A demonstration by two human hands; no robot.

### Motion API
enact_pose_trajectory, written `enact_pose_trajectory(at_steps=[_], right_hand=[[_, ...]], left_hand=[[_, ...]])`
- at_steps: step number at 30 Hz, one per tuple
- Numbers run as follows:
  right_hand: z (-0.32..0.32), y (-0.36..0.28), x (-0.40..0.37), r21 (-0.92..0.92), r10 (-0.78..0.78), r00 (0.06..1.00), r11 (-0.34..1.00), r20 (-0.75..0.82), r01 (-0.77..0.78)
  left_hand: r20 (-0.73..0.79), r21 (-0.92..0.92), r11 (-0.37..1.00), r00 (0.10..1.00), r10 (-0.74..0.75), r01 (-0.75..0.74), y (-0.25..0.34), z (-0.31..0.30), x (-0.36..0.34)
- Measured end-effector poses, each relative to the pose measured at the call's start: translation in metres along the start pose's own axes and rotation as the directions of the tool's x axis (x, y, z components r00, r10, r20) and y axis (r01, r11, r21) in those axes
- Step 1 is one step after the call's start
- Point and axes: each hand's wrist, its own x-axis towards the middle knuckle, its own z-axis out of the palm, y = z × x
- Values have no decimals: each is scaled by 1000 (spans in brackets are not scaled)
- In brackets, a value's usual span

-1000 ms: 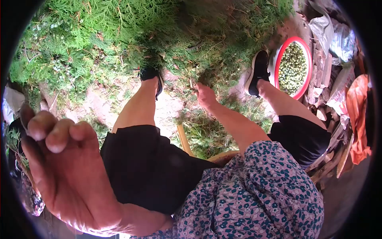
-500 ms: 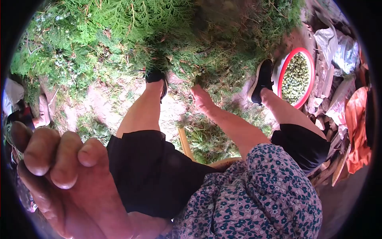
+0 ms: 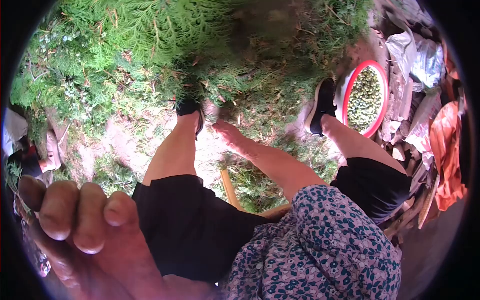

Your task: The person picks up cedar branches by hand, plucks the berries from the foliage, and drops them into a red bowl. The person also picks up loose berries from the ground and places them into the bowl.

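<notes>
My left hand (image 3: 95, 240) is large in the lower left, close to the camera, its fingers curled in toward the palm. A thin green sprig (image 3: 12, 175) shows beyond the fingertips; I cannot make out whether it is in the grip. My right hand (image 3: 230, 136) reaches down between my legs with its fingers drawn together, near the shoe (image 3: 189, 107) on my left foot. Anything between those fingers is too small to see. Leafy evergreen branches (image 3: 165, 35) cover the ground ahead of both feet.
A red-rimmed basin (image 3: 367, 100) full of small green cones or berries stands beside my right shoe (image 3: 322, 107). Plastic bags (image 3: 427, 62), an orange sack (image 3: 445, 155) and wood pieces line the right side. At the far left, part of another person (image 3: 50, 152) shows.
My right hand has moved left and back from the edge of the greenery, toward my left shoe. My left hand stays curled, slightly shifted in view.
</notes>
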Motion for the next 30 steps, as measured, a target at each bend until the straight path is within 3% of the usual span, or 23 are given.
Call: enact_pose_trajectory(at_steps=[1,2,3,4,5,6,8,9,10,11,13,14,15,20,23,25,27,29,30], right_hand=[[-6,-2,-5,310,45,999,950,-11,-39],[9,-34,-33,-464,-72,997,885,-38,47],[16,-53,-52,-957,-164,986,281,21,67],[-2,-40,-48,-855,-257,965,487,56,179],[-1,-67,-65,-649,-45,993,760,-108,-36],[-10,-78,-74,-548,3,991,833,-133,-76],[-19,-98,-88,-435,44,987,894,-152,-107],[-19,-107,-95,-157,55,984,984,-171,-82],[-20,-113,-103,137,70,980,990,-185,-45],[-23,-118,-110,143,57,981,989,-183,-31],[-23,-133,-123,318,-186,981,935,62,158],[-19,-142,-130,302,-229,971,932,62,201],[-12,-155,-140,302,-257,964,927,71,225],[22,-212,-208,185,-440,886,892,145,413],[36,-240,-253,106,-530,822,848,206,520],[47,-255,-281,9,-589,800,806,116,592],[55,-261,-306,-74,-640,755,754,140,653],[61,-263,-321,-499,-856,437,261,276,826],[61,-264,-324,-561,-877,333,90,347,823]], left_hand=[[7,-15,1000,1000,-5,5,0,-1,0],[13,2,1000,1000,-16,16,2,-2,1],[20,24,999,1000,-23,22,2,-1,1],[27,21,1000,999,-21,21,1,1,1],[45,19,999,999,-27,26,-1,3,3],[62,18,999,997,-35,34,-3,4,4],[66,8,999,997,-45,45,-8,9,7],[63,-4,998,997,-55,55,-11,11,9],[83,-27,997,994,-73,75,-14,11,11],[98,-23,997,992,-73,75,-18,14,12],[60,-19,995,994,-95,96,-27,20,15],[-17,13,996,996,-90,90,-33,22,19],[-28,154,986,998,-56,60,-42,29,18],[-29,413,901,991,-134,134,-73,51,19],[-170,367,900,968,-184,236,-103,54,18],[-266,236,895,911,-316,379,-124,64,16],[-266,233,884,901,-342,405,-145,69,12],[133,-37,797,793,-594,603,-158,71,9],[140,-34,799,794,-591,601,-163,77,7]])
